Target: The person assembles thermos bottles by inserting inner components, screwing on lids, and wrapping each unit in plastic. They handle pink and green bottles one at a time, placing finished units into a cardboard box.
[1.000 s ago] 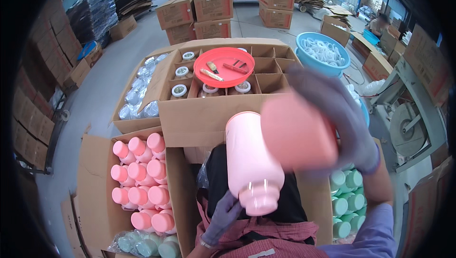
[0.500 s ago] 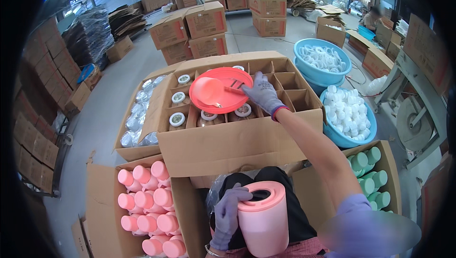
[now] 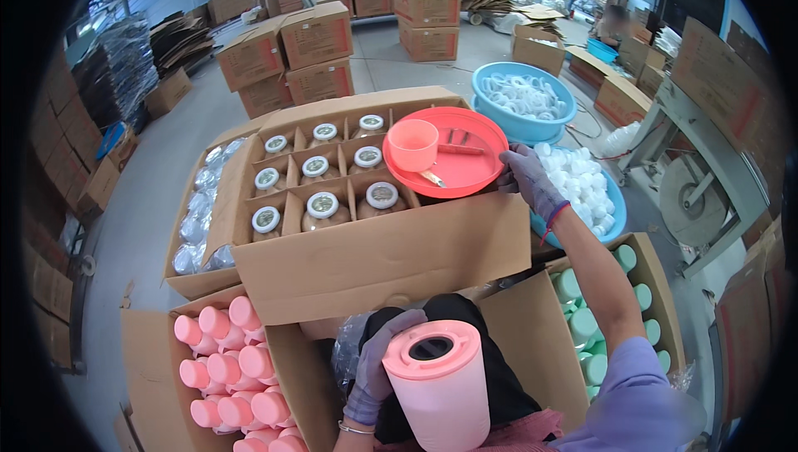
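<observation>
Over the lap in dark trousers (image 3: pixel 500 373), I see the left hand (image 3: pixel 374 369), in a snug grey-violet glove, with its fingers curled around the left side of a pink bottle (image 3: pixel 440 406), gripping it close to the upper rim. The bottle stands slightly tilted: a broad, smooth cylinder, pale pink along the wall, with a deeper coral ring on its upper face and a dark round centre. I cannot tell how deep that centre goes.

Further out, I find the right hand (image 3: pixel 534 182), gloved alike, with its fingers closed on the right edge of a round red tray (image 3: pixel 478 182). The tray looks like glossy plastic, shallow and with a raised rim. In it sit a coral cup (image 3: pixel 413 146), smooth and open-topped, and a slim reddish bar (image 3: pixel 460 150).

Under the tray I make out a brown cardboard carton (image 3: pixel 382 265), divided into square cells, where rounded jars (image 3: pixel 322 205) wear white-rimmed lids. To the left, a carton holds pink-capped bottles (image 3: pixel 224 369) in rows; to the right, another holds green ones (image 3: pixel 584 327). Beyond the right hand, I see a blue basin (image 3: pixel 618 217) heaped with small white caps (image 3: pixel 573 173) and, farther off, another filled with translucent rings (image 3: pixel 522 96).
</observation>
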